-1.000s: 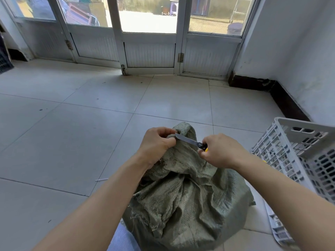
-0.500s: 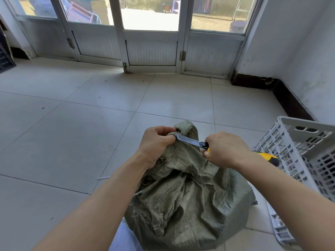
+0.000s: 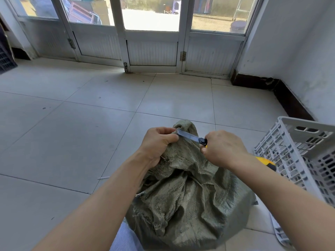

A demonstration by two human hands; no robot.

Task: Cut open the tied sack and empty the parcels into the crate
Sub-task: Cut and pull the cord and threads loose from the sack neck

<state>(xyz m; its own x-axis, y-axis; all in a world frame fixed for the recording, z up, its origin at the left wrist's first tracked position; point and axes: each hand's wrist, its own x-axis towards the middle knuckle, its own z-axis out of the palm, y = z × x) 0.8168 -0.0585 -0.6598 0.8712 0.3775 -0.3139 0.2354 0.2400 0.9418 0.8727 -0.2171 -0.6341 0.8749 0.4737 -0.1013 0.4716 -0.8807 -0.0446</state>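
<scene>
The bunched neck of the green woven sack (image 3: 190, 196) is gripped by the left hand (image 3: 157, 144), with the fingers curled tightly round the fabric. The sack is stood on the tiled floor (image 3: 72, 133), between the two forearms. The blade of the utility knife (image 3: 190, 137) is laid against the neck, with its tip just beside the left thumb. The knife handle is enclosed by the right hand (image 3: 224, 149), fingers wrapped fully round it; the yellow butt is exposed past the wrist. A white slatted plastic crate (image 3: 293, 123) is located near the sack, on its right.
</scene>
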